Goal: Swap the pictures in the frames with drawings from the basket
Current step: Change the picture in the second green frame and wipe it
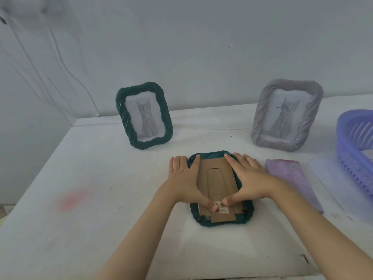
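Cardboard backing (pixel 217 178) faces up on the green frame (pixel 222 222), face-down on the table (pixel 101 209), well apart from the basket (pixel 349 152); your left hand (pixel 184 178) and right hand (pixel 249 178) press it flat, fingers straight, thumbs meeting low; uneven pressure could buckle the backing.

Light: soft, dim, even, bluish cast; source not visible. Shadows: faint, beneath forearms on white worktop (pixel 101 229). Haze veils whole view, lowering contrast. Glare: none. Wide-angle bending at edges; basket (pixel 355 150) stretched at right.
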